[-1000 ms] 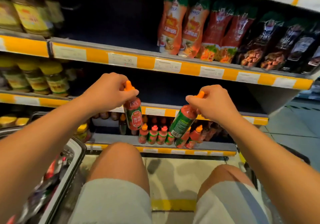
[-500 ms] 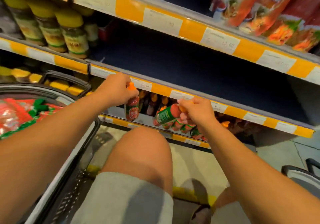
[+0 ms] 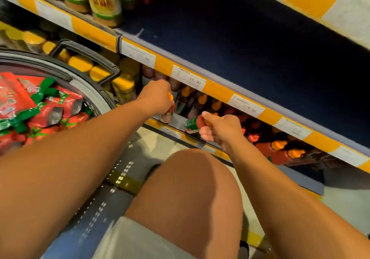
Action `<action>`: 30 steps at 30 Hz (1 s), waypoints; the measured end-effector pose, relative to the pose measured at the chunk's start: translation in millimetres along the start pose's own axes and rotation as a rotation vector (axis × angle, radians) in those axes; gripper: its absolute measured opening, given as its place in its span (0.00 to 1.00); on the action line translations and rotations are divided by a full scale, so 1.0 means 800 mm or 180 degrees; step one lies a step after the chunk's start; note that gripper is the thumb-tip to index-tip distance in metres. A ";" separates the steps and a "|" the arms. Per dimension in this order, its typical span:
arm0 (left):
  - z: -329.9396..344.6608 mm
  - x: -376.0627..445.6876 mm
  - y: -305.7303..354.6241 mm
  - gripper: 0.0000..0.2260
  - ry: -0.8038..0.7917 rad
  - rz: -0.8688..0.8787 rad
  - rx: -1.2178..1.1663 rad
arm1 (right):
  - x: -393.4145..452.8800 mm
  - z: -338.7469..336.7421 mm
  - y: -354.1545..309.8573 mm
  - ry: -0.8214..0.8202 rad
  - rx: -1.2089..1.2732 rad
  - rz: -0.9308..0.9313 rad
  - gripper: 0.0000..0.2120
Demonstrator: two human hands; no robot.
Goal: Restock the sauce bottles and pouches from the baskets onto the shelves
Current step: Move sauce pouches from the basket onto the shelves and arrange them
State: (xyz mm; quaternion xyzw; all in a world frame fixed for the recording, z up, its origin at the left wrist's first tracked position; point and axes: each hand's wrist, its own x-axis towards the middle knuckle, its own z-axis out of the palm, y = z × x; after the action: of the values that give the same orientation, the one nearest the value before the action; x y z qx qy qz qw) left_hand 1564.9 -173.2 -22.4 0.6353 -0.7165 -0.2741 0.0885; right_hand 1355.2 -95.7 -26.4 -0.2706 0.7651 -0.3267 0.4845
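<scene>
Two hands [image 3: 157,98] [image 3: 220,129] each pinch a sauce bottle [image 3: 193,124] by its cap

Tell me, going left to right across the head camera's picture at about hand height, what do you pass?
Red pouches in the basket → yellow-lidded jars → left hand gripping a sauce bottle → green-labelled bottle gripped by the right hand → orange-capped bottles on the low shelf.

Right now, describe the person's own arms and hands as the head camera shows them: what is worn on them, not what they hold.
Both arms are bare along all of their visible length: no sleeves show. The left hand and the right hand wear no gloves, and no watch, band or ring shows on either wrist or on the visible fingers. The only clothing in view is light grey shorts.
</scene>
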 end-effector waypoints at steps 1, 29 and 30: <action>0.005 0.005 0.000 0.06 0.0000 0.0024 -0.0048 | 0.009 0.005 0.002 0.0003 -0.0040 -0.0012 0.18; 0.045 0.067 -0.009 0.09 -0.0172 0.0945 0.0559 | 0.073 0.028 -0.001 0.0321 -0.3434 -0.2029 0.09; 0.045 0.067 -0.010 0.09 -0.0127 0.0960 0.0561 | 0.074 0.027 -0.002 0.0324 -0.3444 -0.1980 0.10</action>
State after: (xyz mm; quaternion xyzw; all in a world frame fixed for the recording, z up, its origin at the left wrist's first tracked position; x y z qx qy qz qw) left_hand 1545.2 -214.5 -68.6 0.5204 -0.8266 -0.2064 0.0584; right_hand 1352.0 -145.3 -65.4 -0.6717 0.7296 -0.0313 0.1241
